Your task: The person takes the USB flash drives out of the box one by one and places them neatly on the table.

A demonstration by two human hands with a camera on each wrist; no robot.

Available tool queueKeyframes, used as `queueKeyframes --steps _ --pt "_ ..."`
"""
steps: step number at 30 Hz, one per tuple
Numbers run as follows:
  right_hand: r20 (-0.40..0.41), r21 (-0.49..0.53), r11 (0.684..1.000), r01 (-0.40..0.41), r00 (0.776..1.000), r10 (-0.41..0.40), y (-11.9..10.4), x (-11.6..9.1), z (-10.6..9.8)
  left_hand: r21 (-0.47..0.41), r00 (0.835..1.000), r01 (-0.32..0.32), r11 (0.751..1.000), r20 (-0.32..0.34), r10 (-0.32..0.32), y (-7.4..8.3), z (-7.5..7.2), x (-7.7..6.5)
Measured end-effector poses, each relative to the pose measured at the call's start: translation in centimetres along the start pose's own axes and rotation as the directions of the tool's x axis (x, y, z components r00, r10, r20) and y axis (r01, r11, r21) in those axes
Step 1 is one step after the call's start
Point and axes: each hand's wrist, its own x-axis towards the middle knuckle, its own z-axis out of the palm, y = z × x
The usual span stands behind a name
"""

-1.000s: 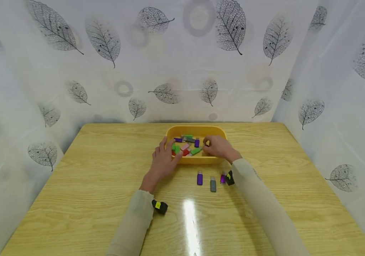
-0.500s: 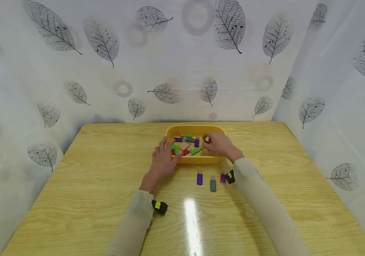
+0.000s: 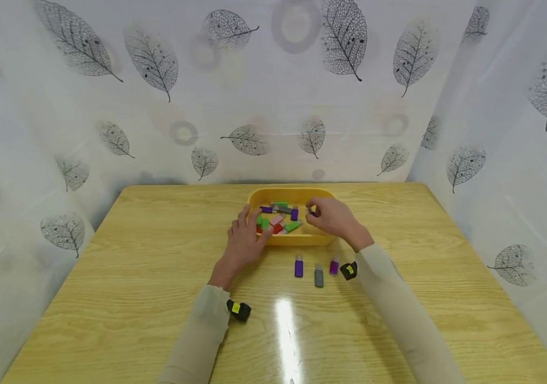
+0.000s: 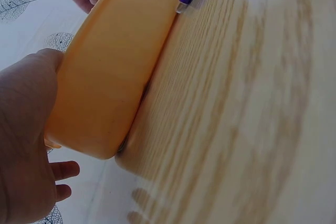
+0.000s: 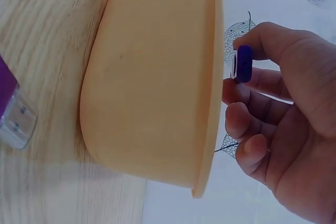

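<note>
A yellow plastic tray (image 3: 297, 240) stands at the back of the table with several USB sticks in it, among them a pink one (image 3: 276, 220) and a green one (image 3: 293, 226). My left hand (image 3: 244, 239) rests on the tray's front left corner, fingers spread and loosely extended; in the left wrist view the thumb lies at the rim. Over the tray's right part, my right hand (image 3: 335, 217) pinches a dark purple USB stick (image 5: 244, 64) between thumb and fingers, raised above the rim in the right wrist view.
In front of the tray, a purple USB stick (image 3: 299, 267), a grey USB stick (image 3: 319, 277) and a magenta USB stick (image 3: 334, 266) lie on the wooden table (image 3: 158, 256). A leaf-patterned white curtain (image 3: 273, 96) hangs behind and at both sides.
My right hand was low in the tray and has risen slightly and moved a little right, with the purple USB stick now between its fingers. The left hand stays put.
</note>
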Motion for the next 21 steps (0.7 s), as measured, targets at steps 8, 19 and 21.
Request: queueKeyframes --steps 8,19,21 --pt "-0.003 -0.003 1.0 -0.002 1.0 0.002 -0.4 -1.7 0.0 0.0 1.0 0.002 1.0 0.004 -0.002 0.0 0.0 -0.1" --pt "-0.048 -0.033 0.999 -0.009 0.999 0.007 -0.1 -4.0 0.1 0.015 1.0 0.002 1.0 0.005 -0.002 0.0 0.1 0.0" --pt "-0.054 -0.034 0.999 -0.024 0.998 0.022 0.1 -4.4 0.2 0.016 1.0 0.004 1.0 0.004 -0.004 -0.1 0.1 0.0"
